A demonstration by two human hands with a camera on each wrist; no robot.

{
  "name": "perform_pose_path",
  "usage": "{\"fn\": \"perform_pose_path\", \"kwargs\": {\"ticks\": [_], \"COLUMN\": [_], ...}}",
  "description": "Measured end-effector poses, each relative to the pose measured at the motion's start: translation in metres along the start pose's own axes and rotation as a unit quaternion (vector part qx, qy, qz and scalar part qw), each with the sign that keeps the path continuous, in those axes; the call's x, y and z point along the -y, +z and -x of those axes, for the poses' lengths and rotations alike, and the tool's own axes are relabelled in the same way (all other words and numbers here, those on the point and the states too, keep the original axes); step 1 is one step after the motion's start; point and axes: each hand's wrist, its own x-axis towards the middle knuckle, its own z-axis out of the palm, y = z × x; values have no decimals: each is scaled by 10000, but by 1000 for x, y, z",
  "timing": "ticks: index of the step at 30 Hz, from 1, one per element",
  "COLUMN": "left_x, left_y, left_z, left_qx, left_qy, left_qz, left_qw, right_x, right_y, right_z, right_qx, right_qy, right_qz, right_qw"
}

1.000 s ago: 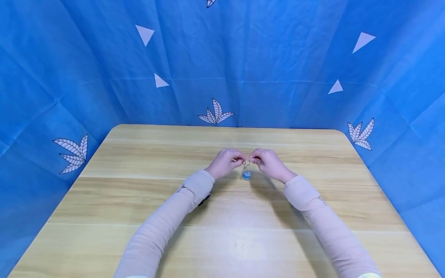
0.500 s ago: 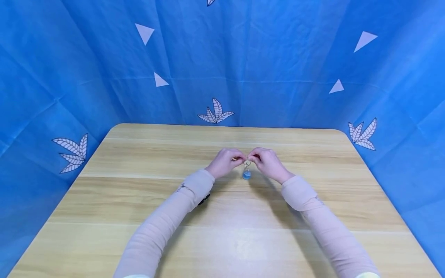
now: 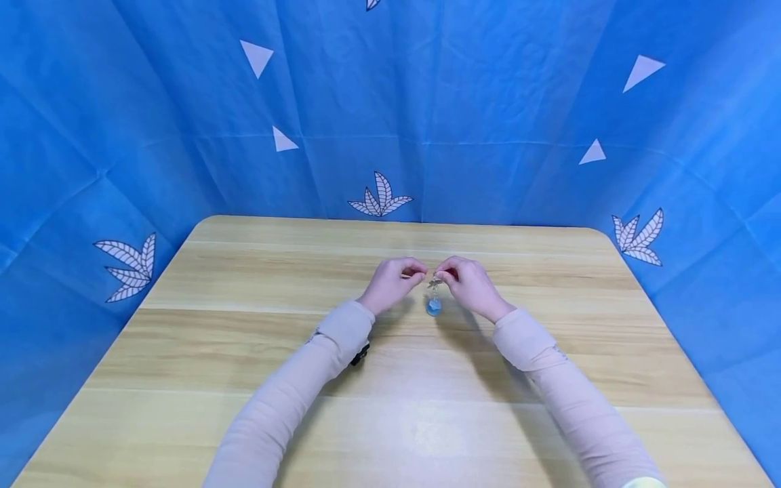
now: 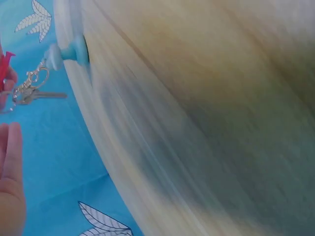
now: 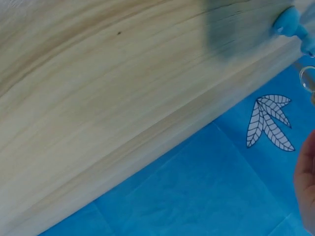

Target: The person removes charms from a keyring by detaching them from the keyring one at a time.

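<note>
My right hand (image 3: pixel 466 281) pinches the top of a keychain above the table. From its ring hangs a silver key (image 4: pixel 47 95), beside a light-blue pendant (image 3: pixel 434 307) on a short chain. In the left wrist view a small red piece (image 4: pixel 6 66) shows at the right hand's fingers. My left hand (image 3: pixel 393 281) is just left of the keychain, thumb and forefinger forward, a small gap from the ring. Its fingers (image 4: pixel 14 157) look fairly straight in the left wrist view. The right wrist view catches the pendant and part of the metal ring (image 5: pixel 307 77) at its edge.
A wood-grain table (image 3: pixel 390 420) with rounded far corners lies under both arms. Blue cloth (image 3: pixel 488 102) with white triangles and leaf prints hangs behind and at both sides. A black object (image 3: pixel 360 354) shows under the left sleeve cuff.
My left fingertips have come away from the keychain's ring, slightly left and up. The key now shows below the right fingertips, and the keychain stays in the right hand.
</note>
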Motion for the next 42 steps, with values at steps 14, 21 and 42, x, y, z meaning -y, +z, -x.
{"fn": "perform_pose_path", "kwargs": {"ticks": [14, 21, 42], "left_x": [-11, -12, -14], "left_y": [11, 7, 0], "left_z": [1, 1, -2], "left_qx": [-420, -531, -1127], "left_qy": [-310, 33, 941], "left_qz": [4, -531, -1001], "left_qw": [9986, 9972, 9841], "right_x": [8, 11, 14], "right_y": [2, 0, -7], "right_z": [-3, -5, -7], "right_qx": [-78, -65, -103], "right_qy": [347, 361, 531], "right_qz": [-172, -176, -605], "right_qw": [9992, 9992, 9967]}}
